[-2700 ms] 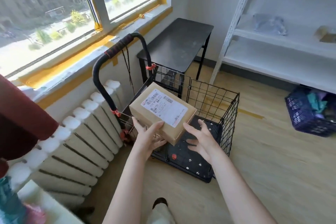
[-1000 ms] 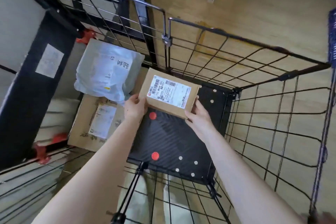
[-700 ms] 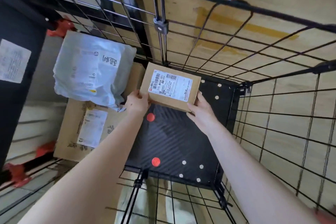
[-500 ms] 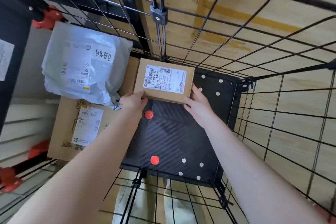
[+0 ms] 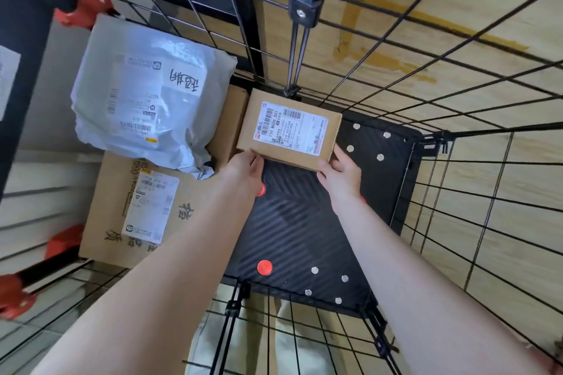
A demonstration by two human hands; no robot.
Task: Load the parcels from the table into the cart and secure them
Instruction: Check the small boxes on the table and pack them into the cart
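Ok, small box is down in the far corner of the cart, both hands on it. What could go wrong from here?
The grey poly mailer lies loose and tilted on the large carton, overhanging towards the small box; it may slide when the cart rolls. The left hand and right hand sit between the box and the cart floor, near the wire wall, so fingers could get pinched on release. Nothing visible straps the load.

Inside the wire cart [image 5: 457, 179], the left hand [image 5: 243, 169] and right hand [image 5: 341, 173] grip the near corners of a small labelled cardboard box [image 5: 289, 128] at the far edge of the black base, beside a grey mailer bag [image 5: 146, 94] lying on a larger carton [image 5: 122, 210].
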